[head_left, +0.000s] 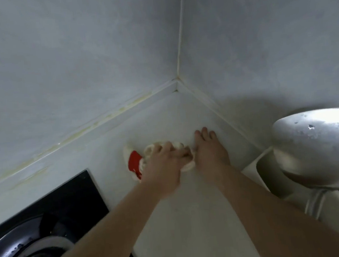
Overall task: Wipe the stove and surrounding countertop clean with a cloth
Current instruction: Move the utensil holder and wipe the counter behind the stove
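Both hands were out on the white tabletop (pixel 195 220) near the tiled corner. The left hand (pixel 164 166) gripped a bunched white cloth (pixel 152 149) with a red patch, its fingers curled over it and blurred. The right hand (pixel 209 149) lay flat just beside it, fingers straight toward the wall, touching the cloth's edge. The black stove (pixel 70 193) sat at the lower left, with a dark round pan (pixel 20 255) on it. A shiny metal lid (pixel 321 146) rested on a white rack (pixel 260 167) at the right.
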